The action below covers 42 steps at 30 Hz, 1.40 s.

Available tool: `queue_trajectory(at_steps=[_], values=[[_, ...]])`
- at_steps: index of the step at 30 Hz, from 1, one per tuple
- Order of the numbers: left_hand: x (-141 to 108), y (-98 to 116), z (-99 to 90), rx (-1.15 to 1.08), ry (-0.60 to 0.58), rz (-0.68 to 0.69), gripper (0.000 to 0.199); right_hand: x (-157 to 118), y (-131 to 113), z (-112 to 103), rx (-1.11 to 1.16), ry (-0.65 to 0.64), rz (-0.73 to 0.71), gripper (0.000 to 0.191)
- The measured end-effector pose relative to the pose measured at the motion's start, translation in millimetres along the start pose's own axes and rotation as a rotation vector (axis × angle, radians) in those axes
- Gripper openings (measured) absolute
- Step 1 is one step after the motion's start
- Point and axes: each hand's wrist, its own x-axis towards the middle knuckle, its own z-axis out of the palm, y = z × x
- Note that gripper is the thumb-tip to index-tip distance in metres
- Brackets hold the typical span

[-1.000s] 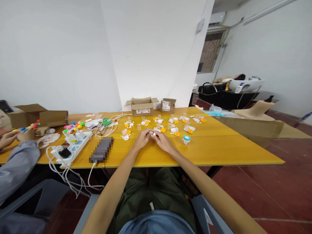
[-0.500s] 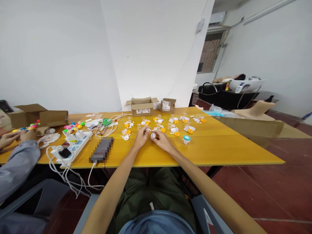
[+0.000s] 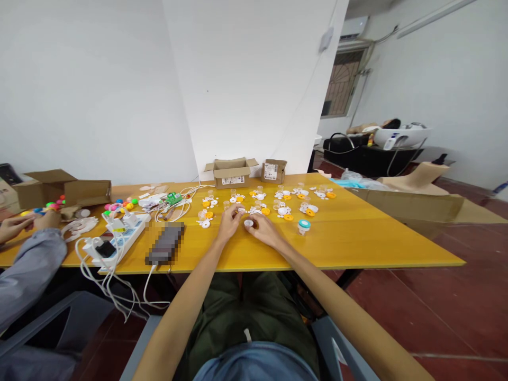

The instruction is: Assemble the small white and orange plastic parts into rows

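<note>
My left hand point(image 3: 228, 222) is closed, with its fingertips around a small white plastic part point(image 3: 241, 210). Close beside it, my right hand point(image 3: 263, 230) grips a small clear plastic cup point(image 3: 248, 223) between thumb and fingers, low over the table. Past both hands lie several groups of parts, each with a clear cup, white pieces and a yellow ring; one such yellow ring point(image 3: 265, 211) is just beyond my right hand. To the right stands a clear piece with a teal lid point(image 3: 304, 224), touched by neither hand.
An open cardboard box point(image 3: 234, 174) and a smaller carton point(image 3: 273, 171) stand against the wall. On the left are a blurred-out dark device point(image 3: 165, 243), a power strip point(image 3: 133, 233) with tangled cables, and colourful balls point(image 3: 129, 203). Another person's sleeved arm point(image 3: 34, 264) is at far left.
The clear cup in my right hand has tilted and dropped slightly, a little apart from my left hand. My left fingers have shifted slightly around the white part.
</note>
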Motion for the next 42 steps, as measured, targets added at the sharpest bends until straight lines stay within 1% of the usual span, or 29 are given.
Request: queue_trajectory(at_steps=[4,7,11,13,16,19,24,29,35,39,42], values=[[1,2,0.8,-0.024,-0.049,0.007,0.015,-1,-1,0,0.112,0.075,0.001,0.013],[1,3,1.5,-0.027,-0.074,0.017,0.012,-1,-1,-2,0.201,0.1,0.003,0.013],[1,4,2.0,-0.01,-0.103,0.027,0.013,-1,0,-4,0.231,0.112,0.008,0.017],[1,5,2.2,-0.036,-0.112,0.029,0.013,-1,2,-4,0.227,0.115,0.011,0.017],[1,6,2.5,-0.1,-0.129,0.007,0.016,0,4,-4,0.245,0.14,0.007,0.016],[2,9,2.9,-0.169,-0.144,-0.044,0.024,1,6,-3,0.286,0.185,-0.012,0.016],[2,11,3.7,-0.263,-0.133,-0.113,0.031,2,7,-1,0.349,0.235,-0.022,0.013],[2,12,3.1,-0.285,-0.103,-0.128,0.029,2,5,-1,0.388,0.219,-0.01,0.013],[1,15,1.2,-0.32,-0.069,-0.139,0.03,3,6,-1,0.374,0.168,-0.017,0.019],[1,17,1.2,-0.336,-0.074,-0.164,0.033,3,7,-2,0.347,0.133,-0.031,0.025],[1,18,1.4,-0.357,-0.105,-0.194,0.036,4,8,-2,0.345,0.125,-0.038,0.028]])
